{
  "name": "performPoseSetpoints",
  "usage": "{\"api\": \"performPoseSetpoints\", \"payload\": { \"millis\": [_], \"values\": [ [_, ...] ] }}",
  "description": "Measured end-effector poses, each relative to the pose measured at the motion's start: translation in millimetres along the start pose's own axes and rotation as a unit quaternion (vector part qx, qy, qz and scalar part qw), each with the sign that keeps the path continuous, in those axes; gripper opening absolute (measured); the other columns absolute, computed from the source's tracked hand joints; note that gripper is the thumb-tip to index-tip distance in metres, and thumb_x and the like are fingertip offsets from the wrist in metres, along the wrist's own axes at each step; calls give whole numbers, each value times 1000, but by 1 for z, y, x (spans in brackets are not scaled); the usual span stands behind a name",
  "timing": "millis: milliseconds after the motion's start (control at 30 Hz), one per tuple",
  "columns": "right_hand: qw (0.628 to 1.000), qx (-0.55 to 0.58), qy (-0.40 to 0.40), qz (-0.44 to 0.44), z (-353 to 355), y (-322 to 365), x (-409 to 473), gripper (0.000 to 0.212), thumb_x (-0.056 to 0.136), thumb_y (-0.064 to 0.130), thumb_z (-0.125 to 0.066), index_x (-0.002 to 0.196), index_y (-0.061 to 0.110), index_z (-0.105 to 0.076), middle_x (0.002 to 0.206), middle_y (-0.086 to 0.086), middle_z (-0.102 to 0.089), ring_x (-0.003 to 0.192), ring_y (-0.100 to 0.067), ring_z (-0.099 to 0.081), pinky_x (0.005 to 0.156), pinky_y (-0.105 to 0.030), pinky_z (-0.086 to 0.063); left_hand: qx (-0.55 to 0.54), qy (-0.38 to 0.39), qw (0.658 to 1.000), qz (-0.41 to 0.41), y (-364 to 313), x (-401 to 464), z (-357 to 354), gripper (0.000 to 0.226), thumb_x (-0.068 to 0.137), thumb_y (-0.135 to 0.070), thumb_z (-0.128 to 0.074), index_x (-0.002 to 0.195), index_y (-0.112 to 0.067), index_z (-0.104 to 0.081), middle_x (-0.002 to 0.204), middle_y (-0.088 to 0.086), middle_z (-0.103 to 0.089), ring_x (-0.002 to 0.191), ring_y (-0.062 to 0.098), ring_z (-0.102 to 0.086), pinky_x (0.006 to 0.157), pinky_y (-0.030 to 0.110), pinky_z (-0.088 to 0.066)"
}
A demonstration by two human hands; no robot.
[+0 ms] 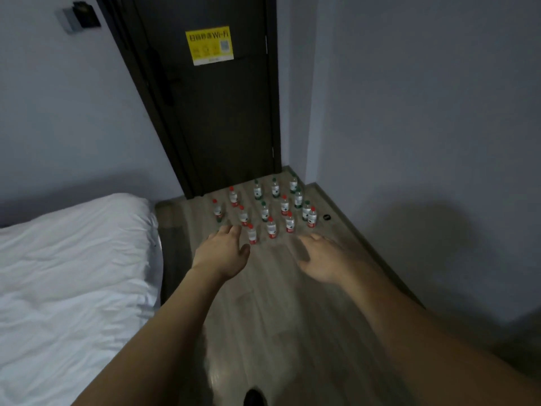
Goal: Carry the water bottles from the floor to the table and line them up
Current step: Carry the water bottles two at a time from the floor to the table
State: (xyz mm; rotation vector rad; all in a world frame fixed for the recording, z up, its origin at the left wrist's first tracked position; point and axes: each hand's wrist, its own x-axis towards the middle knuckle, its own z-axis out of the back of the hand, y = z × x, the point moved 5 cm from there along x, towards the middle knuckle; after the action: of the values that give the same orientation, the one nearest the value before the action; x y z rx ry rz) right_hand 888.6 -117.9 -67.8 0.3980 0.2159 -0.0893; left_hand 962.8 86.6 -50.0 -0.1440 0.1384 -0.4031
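While water bottles [265, 210] stand on the floor [263, 303], both hands' fingers [231, 231] reach spread, holding nothing.

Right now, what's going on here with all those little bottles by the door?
A person is reaching both arms out toward a cluster of small water bottles standing upright on the wooden floor in front of a dark door. The left hand and right hand are both open and hold nothing. Some caps are red, others green. No bottle has been picked up yet. A white bed lies to the left; no table is in view.
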Motion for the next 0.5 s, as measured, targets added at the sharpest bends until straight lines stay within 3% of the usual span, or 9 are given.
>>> {"api": "performPoseSetpoints", "payload": {
  "millis": [167, 367, 500],
  "values": [
    [999, 26, -16, 11, 16, 41, 93, 63, 89, 30, -58, 147, 21, -36, 147, 0, -42, 132, -25, -43, 109, -37, -37, -5, 14, 1000, 23, 81, 84, 18, 59, 96, -45, -47, 147, -18, -37, 149, 9, -43, 128, 33, -49, 102, 42, -43],
    [1000, 30, -3, -5, 21, 44, 190, 59, 88, 31, -59, 143, 19, -42, 141, -1, -47, 127, -24, -48, 104, -34, -40, -42, 37, 998, 26, 117, 179, 15, 58, 96, -43, -48, 147, -18, -37, 149, 8, -42, 129, 31, -47, 103, 42, -44],
    [999, 30, 30, -10, 13, 40, 273, 63, 91, 32, -57, 148, 17, -36, 148, -3, -41, 134, -25, -41, 108, -37, -37, -50, 48, 997, 27, 144, 253, 10, 57, 97, -43, -49, 148, -19, -35, 151, 6, -41, 130, 29, -47, 102, 42, -45]
  ]
}}
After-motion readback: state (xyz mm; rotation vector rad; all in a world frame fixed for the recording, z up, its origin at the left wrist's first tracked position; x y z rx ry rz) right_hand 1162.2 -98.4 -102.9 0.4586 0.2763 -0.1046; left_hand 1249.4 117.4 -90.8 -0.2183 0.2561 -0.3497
